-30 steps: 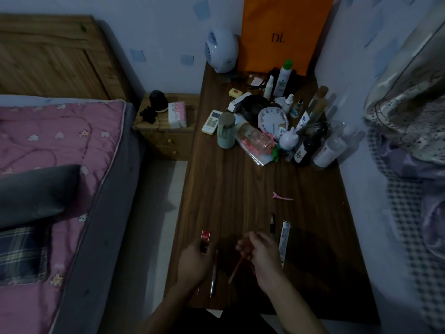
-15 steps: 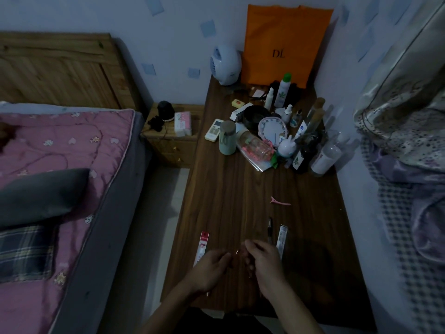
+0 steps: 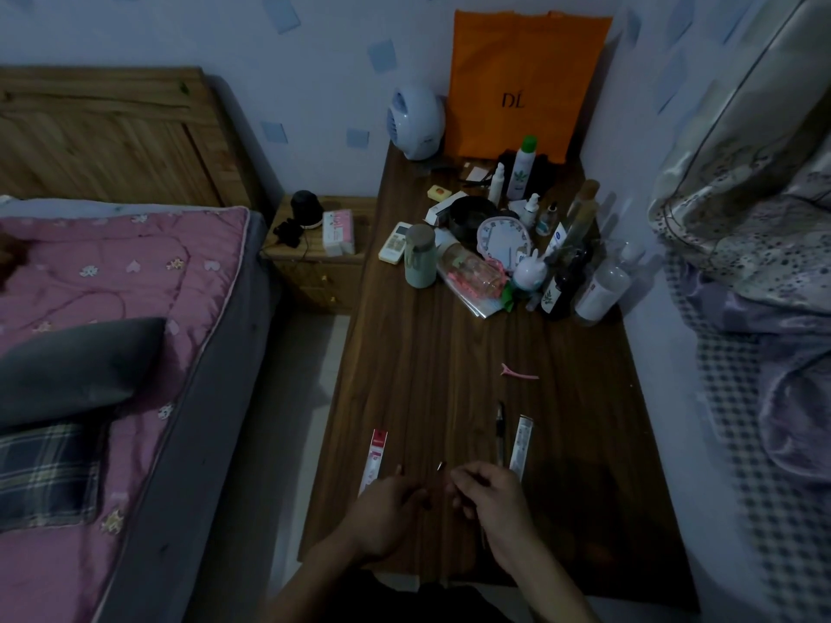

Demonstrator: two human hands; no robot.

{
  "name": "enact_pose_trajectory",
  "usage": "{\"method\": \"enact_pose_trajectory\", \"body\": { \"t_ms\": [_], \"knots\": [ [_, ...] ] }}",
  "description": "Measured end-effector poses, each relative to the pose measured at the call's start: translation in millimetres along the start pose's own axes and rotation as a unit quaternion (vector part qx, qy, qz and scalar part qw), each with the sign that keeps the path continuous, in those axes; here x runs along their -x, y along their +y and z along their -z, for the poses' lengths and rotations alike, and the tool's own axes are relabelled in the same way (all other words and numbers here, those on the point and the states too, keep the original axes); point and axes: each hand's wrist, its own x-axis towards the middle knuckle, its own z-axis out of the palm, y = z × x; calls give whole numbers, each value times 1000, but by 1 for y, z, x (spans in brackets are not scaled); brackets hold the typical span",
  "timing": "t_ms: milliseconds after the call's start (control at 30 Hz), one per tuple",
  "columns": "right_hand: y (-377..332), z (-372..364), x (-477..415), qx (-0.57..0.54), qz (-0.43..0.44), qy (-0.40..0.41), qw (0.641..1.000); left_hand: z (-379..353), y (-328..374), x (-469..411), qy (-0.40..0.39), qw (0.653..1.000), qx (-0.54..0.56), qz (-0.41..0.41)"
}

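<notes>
Head view, pretty dim: the person's got a thin reddish pen [image 3: 434,481] right between both hands at the near edge of the table [image 3: 449,353]. The left hand [image 3: 386,510] looks curled onto its lower end, and the right hand [image 3: 492,501] is pinching it higher up with the fingertips. Its long axis runs away from the body, with the far tip leaning slightly right. Neither hand is nearer, so any pull-apart or twist would go along that line. A black pen [image 3: 500,431] lies just beyond the right hand.
</notes>
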Motion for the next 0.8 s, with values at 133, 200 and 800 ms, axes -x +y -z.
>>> {"method": "enact_pose_trajectory", "body": {
  "t_ms": [133, 200, 800],
  "knots": [
    [9, 2, -2, -12, 2, 5, 1000, 0, 0, -5, -21, 999, 26, 2],
    [12, 3, -2, -20, 4, 8, 1000, 0, 2, -8, -40, 998, 45, 6],
    [39, 37, -30, 239, 79, 90, 964, -18, -49, -10, 33, 954, 263, 141]
  ]
}}
